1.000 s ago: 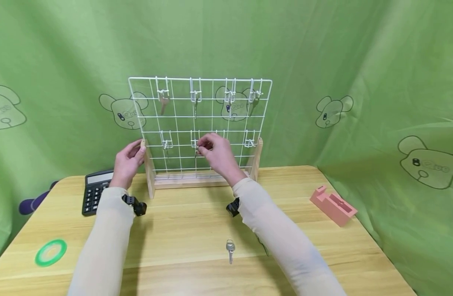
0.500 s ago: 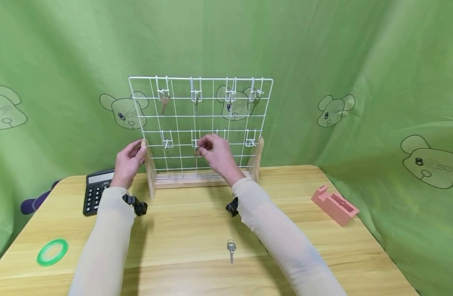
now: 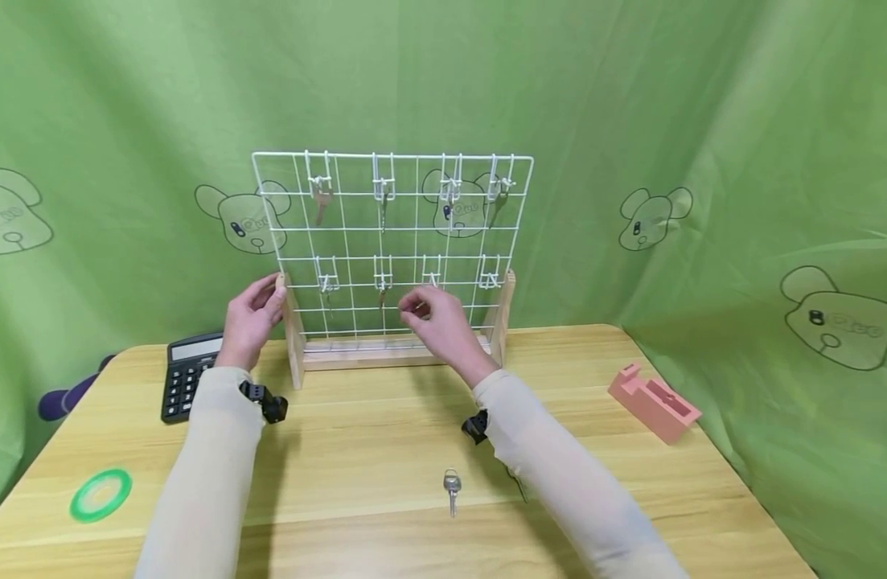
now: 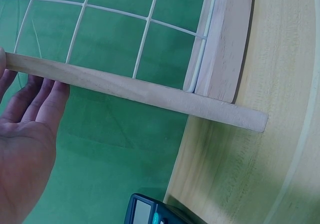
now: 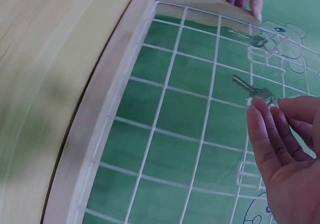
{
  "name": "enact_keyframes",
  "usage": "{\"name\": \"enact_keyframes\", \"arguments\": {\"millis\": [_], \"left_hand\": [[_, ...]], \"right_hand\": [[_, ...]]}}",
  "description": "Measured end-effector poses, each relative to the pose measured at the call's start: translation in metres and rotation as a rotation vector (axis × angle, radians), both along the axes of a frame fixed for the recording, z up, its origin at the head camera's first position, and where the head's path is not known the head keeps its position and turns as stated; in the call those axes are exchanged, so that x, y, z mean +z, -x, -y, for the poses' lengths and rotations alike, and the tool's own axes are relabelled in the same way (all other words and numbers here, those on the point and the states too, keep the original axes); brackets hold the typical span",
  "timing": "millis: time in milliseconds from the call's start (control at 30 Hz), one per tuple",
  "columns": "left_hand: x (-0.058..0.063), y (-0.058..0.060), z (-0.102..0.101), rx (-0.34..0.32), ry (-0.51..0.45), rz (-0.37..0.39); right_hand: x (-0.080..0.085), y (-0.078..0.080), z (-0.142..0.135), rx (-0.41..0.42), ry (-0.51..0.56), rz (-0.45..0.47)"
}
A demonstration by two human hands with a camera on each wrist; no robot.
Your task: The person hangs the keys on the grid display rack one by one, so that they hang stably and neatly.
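Note:
A white wire grid rack [image 3: 414,227] on a wooden stand stands at the back of the table. My left hand [image 3: 249,320] grips the stand's left wooden post [image 4: 135,90], thumb on one side and fingers behind. A key [image 3: 382,298] hangs from the second hook of the lower row. Just right of it is my right hand [image 3: 443,324], its fingers loosely bent and holding nothing. In the right wrist view its fingertips overlap the hanging key [image 5: 254,88]. More keys hang on the upper hooks, among them a reddish one [image 3: 322,205]. The third lower hook [image 3: 432,277] bears no key.
A silver key [image 3: 452,490] lies on the table [image 3: 356,482], with a darker key [image 3: 517,485] partly under the right sleeve. A black calculator [image 3: 186,378] and a green tape roll [image 3: 100,495] are at the left. On the right sits a pink tape dispenser [image 3: 654,404].
My right hand has let go of the key, which now hangs on the second lower hook, and moved right and slightly down. The left hand keeps its place on the post.

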State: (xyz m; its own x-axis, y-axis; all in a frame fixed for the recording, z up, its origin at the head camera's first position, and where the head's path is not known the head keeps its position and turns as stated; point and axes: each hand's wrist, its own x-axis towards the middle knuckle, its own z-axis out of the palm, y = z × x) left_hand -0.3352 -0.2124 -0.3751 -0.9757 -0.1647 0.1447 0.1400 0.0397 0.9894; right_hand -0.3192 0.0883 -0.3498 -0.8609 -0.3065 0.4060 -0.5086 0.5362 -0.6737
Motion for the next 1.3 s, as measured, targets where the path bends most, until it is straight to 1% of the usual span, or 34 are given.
{"name": "enact_keyframes", "arguments": {"millis": [133, 233, 433, 567, 933, 1100, 1300], "left_hand": [[0.001, -0.001, 0.0, 0.0, 0.0, 0.008], [0.001, 0.0, 0.0, 0.001, 0.003, 0.01], [-0.002, 0.001, 0.0, -0.003, 0.009, 0.01], [-0.001, 0.0, 0.001, -0.006, 0.012, 0.013], [0.001, -0.001, 0.002, -0.006, 0.01, 0.013], [0.001, -0.001, 0.002, -0.003, 0.011, 0.01], [0.001, -0.001, 0.001, -0.006, 0.019, 0.011]], "right_hand": [[-0.007, -0.006, -0.007, 0.046, -0.083, -0.031], [-0.01, -0.01, -0.011, 0.072, -0.088, -0.026], [-0.014, -0.019, -0.02, 0.093, -0.08, 0.016], [-0.019, -0.025, -0.028, 0.114, -0.087, 0.042], [-0.03, -0.044, -0.048, 0.169, -0.14, 0.085], [-0.037, -0.053, -0.056, 0.19, -0.159, 0.131], [-0.043, -0.068, -0.066, 0.224, -0.208, 0.191]]}}
